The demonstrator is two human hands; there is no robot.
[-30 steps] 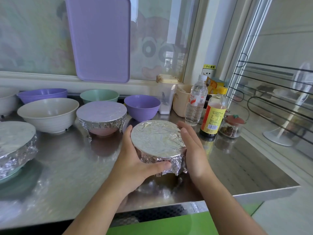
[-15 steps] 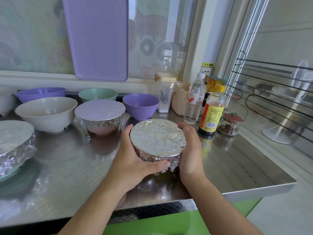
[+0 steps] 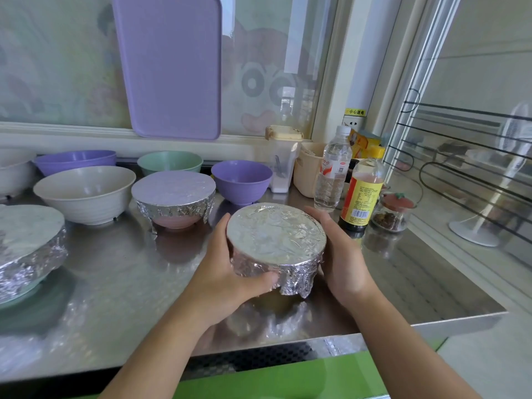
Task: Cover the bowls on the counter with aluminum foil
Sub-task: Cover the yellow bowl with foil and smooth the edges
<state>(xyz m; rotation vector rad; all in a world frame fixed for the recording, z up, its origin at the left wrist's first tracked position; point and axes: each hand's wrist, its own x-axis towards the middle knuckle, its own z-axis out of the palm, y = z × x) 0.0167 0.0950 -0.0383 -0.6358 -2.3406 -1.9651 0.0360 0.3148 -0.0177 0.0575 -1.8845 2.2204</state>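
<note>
Item: crinkled foil-wrapped round bowl (image 3: 276,243). My left hand (image 3: 221,272) and right hand (image 3: 342,254) cup it, fingers curled, crimping foil. Next, I judge: an uncovered bowl needs a fresh sheet.

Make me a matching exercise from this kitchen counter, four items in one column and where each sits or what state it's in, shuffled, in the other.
Things:
1. cream bowl
2. pink bowl
3. small purple bowl
4. sauce bottle

States:
A. foil-covered, standing free of both hands
B. yellow cap, right of the water bottle
C. uncovered, next to the clear canister
D. uncovered, left of the pink bowl

Pairs: 1-D, 2-A, 3-C, 4-B
</note>
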